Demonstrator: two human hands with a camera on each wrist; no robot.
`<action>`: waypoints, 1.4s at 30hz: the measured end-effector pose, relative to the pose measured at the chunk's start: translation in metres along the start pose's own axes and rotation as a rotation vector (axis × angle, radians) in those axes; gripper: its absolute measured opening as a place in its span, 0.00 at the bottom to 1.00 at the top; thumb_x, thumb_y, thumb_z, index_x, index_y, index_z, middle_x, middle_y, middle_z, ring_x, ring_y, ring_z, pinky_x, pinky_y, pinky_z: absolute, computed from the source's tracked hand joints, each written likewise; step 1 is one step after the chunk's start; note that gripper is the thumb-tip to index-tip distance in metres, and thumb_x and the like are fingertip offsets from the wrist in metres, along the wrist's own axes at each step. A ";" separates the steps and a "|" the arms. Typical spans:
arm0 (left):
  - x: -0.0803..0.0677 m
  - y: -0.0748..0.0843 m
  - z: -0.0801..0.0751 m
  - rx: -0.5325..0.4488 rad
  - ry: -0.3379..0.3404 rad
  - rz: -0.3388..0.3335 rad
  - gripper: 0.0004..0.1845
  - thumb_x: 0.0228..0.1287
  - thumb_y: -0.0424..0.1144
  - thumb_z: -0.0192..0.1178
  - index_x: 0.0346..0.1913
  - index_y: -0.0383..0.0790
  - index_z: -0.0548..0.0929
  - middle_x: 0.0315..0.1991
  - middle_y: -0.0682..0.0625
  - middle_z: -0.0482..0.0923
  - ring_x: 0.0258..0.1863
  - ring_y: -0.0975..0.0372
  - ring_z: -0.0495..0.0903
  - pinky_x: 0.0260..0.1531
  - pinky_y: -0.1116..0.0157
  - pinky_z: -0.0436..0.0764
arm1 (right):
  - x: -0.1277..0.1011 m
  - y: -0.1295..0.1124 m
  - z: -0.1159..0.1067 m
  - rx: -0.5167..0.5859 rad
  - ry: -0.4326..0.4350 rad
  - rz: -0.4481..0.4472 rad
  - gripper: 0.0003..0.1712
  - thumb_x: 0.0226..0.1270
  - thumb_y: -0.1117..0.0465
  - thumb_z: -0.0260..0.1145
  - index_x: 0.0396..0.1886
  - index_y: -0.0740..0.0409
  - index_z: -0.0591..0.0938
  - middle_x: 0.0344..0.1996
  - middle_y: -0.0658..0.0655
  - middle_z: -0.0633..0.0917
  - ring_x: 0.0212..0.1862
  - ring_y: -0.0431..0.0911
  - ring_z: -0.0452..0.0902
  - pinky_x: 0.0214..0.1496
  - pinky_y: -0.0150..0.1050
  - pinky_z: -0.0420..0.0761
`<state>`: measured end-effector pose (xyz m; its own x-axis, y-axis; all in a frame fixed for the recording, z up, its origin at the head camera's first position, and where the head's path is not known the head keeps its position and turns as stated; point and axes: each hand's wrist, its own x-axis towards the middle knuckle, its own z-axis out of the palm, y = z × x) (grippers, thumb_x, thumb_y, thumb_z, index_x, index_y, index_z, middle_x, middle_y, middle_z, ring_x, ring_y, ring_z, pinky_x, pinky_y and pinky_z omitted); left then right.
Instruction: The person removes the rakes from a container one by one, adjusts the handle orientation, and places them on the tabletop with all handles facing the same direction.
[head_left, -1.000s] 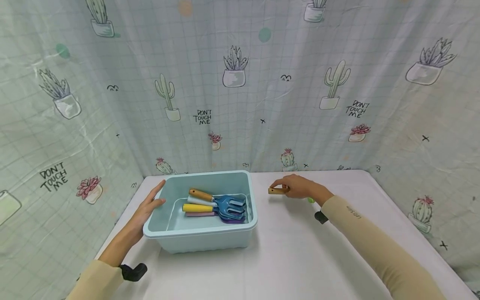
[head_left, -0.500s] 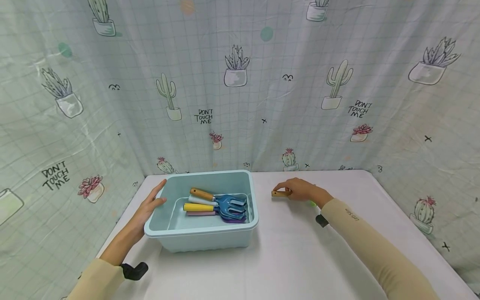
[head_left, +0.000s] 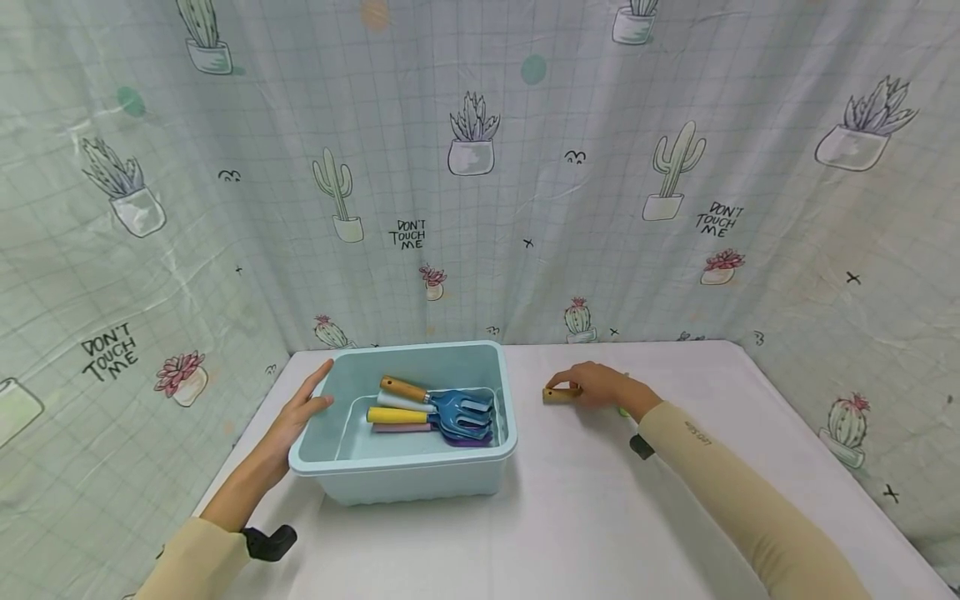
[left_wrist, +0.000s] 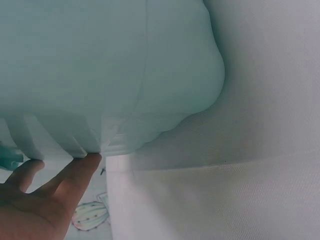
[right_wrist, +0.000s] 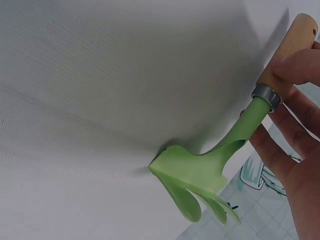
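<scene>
A light blue tub (head_left: 405,475) stands on the white table (head_left: 570,517) and holds several small garden tools (head_left: 435,410) with wooden, white, yellow and pink handles. My left hand (head_left: 300,408) rests with straight fingers against the tub's left rim; in the left wrist view its fingers (left_wrist: 75,172) touch the tub (left_wrist: 110,70). My right hand (head_left: 596,385) grips the wooden handle (head_left: 557,395) of a green hand rake (right_wrist: 200,172), whose tines touch the table. The handle (right_wrist: 285,50) lies pinched between the right fingers (right_wrist: 300,67).
A cactus-print curtain (head_left: 480,167) encloses the table at the back and both sides. White tabletop stretches in front of the tub and to its right.
My right hand has lowered the rake from just above the table down onto it. The left hand and the tub have not moved.
</scene>
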<state>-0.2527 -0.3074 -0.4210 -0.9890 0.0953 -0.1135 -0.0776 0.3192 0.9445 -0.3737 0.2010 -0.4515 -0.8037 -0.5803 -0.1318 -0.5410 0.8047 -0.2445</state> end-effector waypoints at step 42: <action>-0.001 0.003 -0.001 -0.008 0.003 -0.004 0.38 0.81 0.44 0.42 0.84 0.65 0.36 0.86 0.48 0.26 0.84 0.38 0.33 0.74 0.29 0.48 | 0.000 -0.008 0.006 -0.032 0.033 0.043 0.26 0.68 0.71 0.65 0.61 0.43 0.85 0.40 0.52 0.84 0.42 0.45 0.76 0.53 0.48 0.83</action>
<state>-0.2522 -0.3071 -0.4180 -0.9891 0.0911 -0.1159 -0.0822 0.3116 0.9467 -0.3678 0.1934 -0.4556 -0.8335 -0.5415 -0.1099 -0.5133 0.8325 -0.2087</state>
